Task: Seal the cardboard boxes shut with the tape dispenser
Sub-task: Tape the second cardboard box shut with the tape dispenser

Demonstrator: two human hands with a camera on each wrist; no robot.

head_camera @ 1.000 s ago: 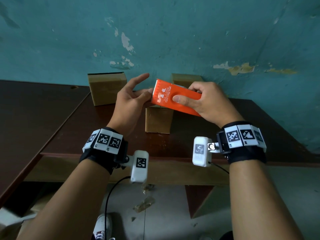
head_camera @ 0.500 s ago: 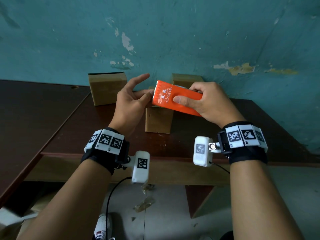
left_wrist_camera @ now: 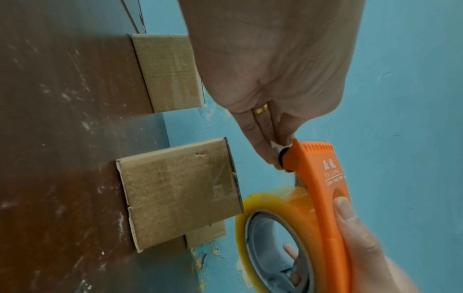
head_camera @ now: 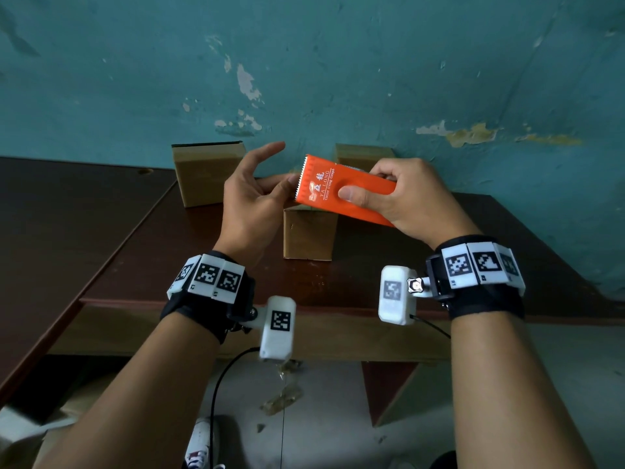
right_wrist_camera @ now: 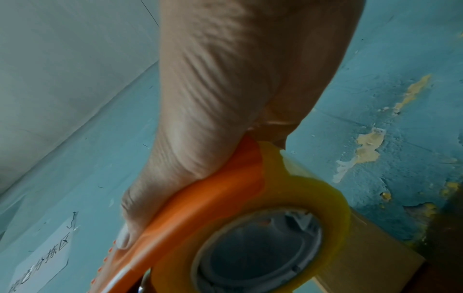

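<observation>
My right hand [head_camera: 406, 198] grips the orange tape dispenser [head_camera: 341, 194] in the air above the table, thumb on its flat side. The yellowish tape roll [left_wrist_camera: 270, 228] sits in it, and my right fingers reach through the core. My left hand [head_camera: 257, 194] pinches the tape end at the dispenser's toothed edge with thumb and fingertips [left_wrist_camera: 273, 154], index finger raised. Three cardboard boxes stand on the table: one below the dispenser [head_camera: 309, 235], one at back left [head_camera: 208, 177], and one at back right [head_camera: 365, 160], partly hidden. The nearest box [left_wrist_camera: 180, 190] shows clear tape across it.
The dark brown table [head_camera: 169, 265] runs to a teal wall [head_camera: 338, 79] just behind the boxes. A second table surface [head_camera: 50, 214] joins at the left. Below the front edge are the floor, a shoe [head_camera: 199, 448] and a scrap of used tape [head_camera: 280, 397].
Both hands stay almost where they were. The left thumb and fingers have closed in slightly on the dispenser's toothed edge.
</observation>
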